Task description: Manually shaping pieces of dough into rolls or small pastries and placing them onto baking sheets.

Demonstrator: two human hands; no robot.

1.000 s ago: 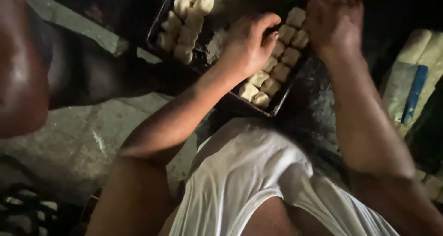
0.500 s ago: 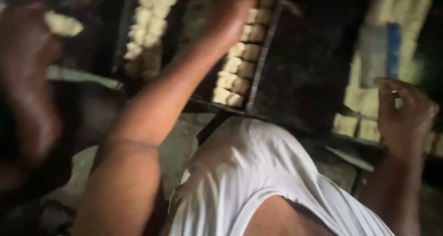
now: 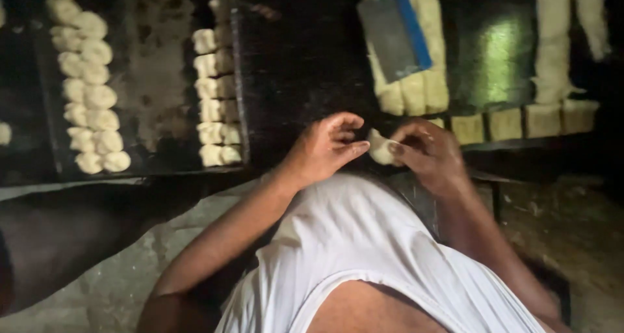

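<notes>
Room: dim, dark bench (image 3: pixel 305 66).
Head view: left hand (image 3: pixel 322 149) and right hand (image 3: pixel 426 152) pinch one dough piece (image 3: pixel 379 147) near the middle.
Tray (image 3: pixel 153 92): far left, rows filled.
Scraper (image 3: pixel 395 32): far, on dough strips (image 3: pixel 416 86).
Risk: soft dough could tear or slip.

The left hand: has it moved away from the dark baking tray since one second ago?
Yes. The left hand left the dark tray and its dough rows, going rightward to the dough piece beside the right hand.

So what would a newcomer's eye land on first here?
Probably the two hands meeting at centre: the left hand and right hand pinch a small pale dough piece between them. Next, the rows of dough pieces on the dark tray at left, and the blue-handled scraper on dough strips above.
</notes>
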